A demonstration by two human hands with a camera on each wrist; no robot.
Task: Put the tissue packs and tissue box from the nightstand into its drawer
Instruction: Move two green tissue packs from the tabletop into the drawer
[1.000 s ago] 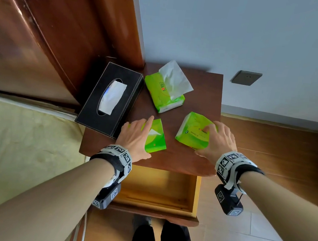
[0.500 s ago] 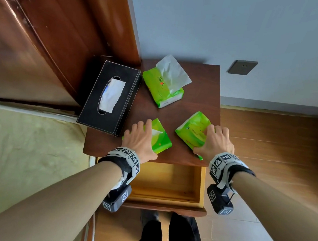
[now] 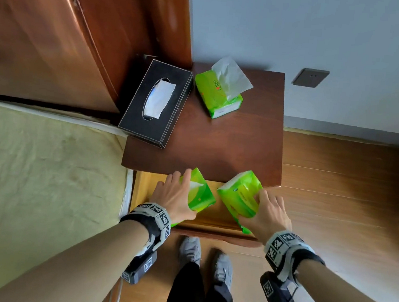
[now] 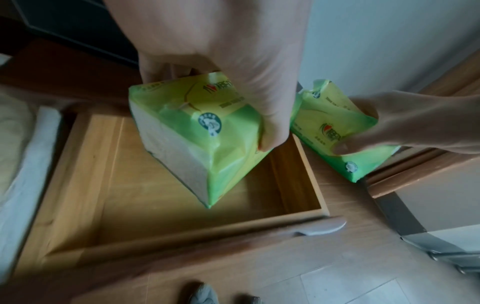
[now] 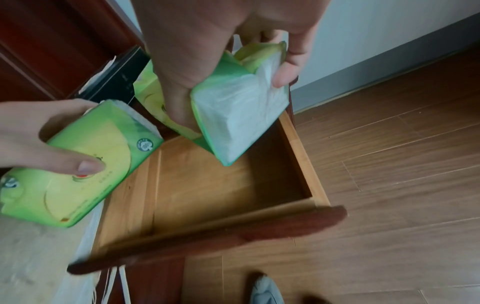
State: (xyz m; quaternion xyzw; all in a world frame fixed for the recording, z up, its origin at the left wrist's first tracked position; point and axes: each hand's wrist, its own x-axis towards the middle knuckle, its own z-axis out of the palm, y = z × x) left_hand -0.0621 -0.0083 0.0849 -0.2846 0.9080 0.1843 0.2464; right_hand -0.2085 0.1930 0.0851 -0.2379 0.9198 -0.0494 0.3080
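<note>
Your left hand [image 3: 175, 198] fingers clamp sealed green plastic tissue pack [image 3: 200, 195], right hand [image 3: 267, 213] clamps second green pack [image 3: 239, 195]; both above open light-wood drawer [image 4: 166, 197]. Print unreadable. Farther, on dark-wood nightstand [image 3: 231, 144]: black rectangular tissue box [image 3: 155, 102], opened green pack [image 3: 218, 93].

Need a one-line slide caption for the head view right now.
Left hand and right hand each hold a green tissue pack over the open drawer.

Open drawer [image 4: 166, 185] lies bare (wooden walls all round), free from above.
</note>
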